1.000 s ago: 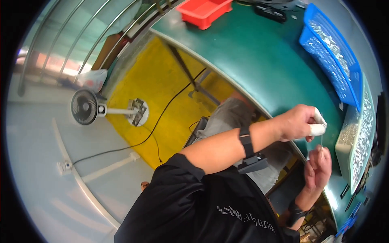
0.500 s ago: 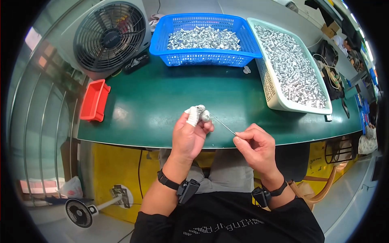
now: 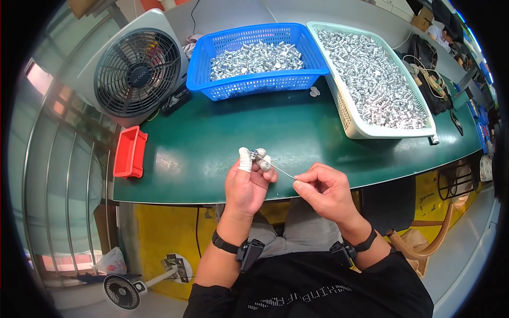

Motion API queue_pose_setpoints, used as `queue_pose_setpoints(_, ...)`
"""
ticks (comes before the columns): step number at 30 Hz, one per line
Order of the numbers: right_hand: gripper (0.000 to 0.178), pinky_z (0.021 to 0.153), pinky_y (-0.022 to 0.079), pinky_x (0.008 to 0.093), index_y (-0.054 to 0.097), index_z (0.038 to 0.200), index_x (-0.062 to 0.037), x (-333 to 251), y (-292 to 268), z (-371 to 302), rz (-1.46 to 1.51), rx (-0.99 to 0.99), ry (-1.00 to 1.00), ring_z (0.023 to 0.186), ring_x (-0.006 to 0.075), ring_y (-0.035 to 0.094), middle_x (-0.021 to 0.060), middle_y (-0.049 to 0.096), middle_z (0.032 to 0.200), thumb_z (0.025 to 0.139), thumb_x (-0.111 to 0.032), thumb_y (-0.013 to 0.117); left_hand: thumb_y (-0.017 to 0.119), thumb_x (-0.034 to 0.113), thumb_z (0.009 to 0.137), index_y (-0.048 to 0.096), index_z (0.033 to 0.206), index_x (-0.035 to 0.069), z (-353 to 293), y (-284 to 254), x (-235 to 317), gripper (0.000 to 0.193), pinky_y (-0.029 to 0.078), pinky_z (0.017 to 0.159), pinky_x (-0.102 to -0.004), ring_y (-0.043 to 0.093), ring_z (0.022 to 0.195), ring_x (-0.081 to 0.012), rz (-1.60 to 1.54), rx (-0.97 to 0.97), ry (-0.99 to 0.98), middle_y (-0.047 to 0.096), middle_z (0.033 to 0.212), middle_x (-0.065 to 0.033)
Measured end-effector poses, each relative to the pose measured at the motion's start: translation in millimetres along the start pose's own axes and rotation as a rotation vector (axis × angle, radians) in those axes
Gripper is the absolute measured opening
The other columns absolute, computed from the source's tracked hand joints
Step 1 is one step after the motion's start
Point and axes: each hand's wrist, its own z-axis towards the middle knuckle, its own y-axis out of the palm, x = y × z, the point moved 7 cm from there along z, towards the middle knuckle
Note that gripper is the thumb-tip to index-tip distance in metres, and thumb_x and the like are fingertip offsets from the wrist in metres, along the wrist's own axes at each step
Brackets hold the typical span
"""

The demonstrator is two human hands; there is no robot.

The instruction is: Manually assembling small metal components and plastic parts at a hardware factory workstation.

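My left hand (image 3: 248, 185) is raised over the near edge of the table, with white coverings on its thumb and fingertips. Between those tips it pinches a small silvery metal part (image 3: 254, 154), whose exact kind is too small to make out. To its right, my right hand (image 3: 326, 190) is closed on a thin metal rod (image 3: 282, 171). The rod slants up to the left, and its far end reaches the covered fingertips at the metal part. Whether the rod's tip touches the part or enters it, I cannot tell.
Behind my hands, a blue basket (image 3: 260, 85) and a pale green basket (image 3: 347, 114) hold heaps of small metal parts. A red bin (image 3: 129, 153) sits at the left of the green table (image 3: 212, 124). A box fan (image 3: 139, 74) stands beyond it.
The view has shifted slightly. My right hand and the rod have come closer to my left hand, and the rod's tip now reaches the held part, where it was beside the fingertips before.
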Motion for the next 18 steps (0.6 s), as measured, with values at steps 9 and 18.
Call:
queue_pose_setpoints(9, 0.006, 0.056, 0.038, 0.02, 0.071, 0.089, 0.0008, 11, 1, -1, 0.079, -0.002, 0.075, 0.064, 0.0026, 0.048, -0.0013, 0.057, 0.076, 0.085, -0.004, 0.071, 0.044, 0.038, 0.104, 0.061, 0.102, 0.004, -2, -2, 0, 0.038, 0.041, 0.067, -0.034, 0.05, 0.069, -0.0176, 0.028, 0.002, -0.012, 0.059, 0.081, -0.0058)
queue_pose_setpoints(18, 0.007, 0.056, 0.038, 0.0194, 0.071, 0.09, 0.0006, 16, 0, -1, 0.128, -0.009, 0.111, 0.064, 0.0018, 0.048, -0.0022, 0.058, 0.077, 0.086, -0.005, 0.071, 0.043, 0.038, 0.104, 0.062, 0.102, 0.004, -1, -2, -1, 0.039, 0.041, 0.066, -0.0344, 0.051, 0.067, -0.0177, 0.024, -0.001, -0.019, 0.061, 0.079, -0.0058)
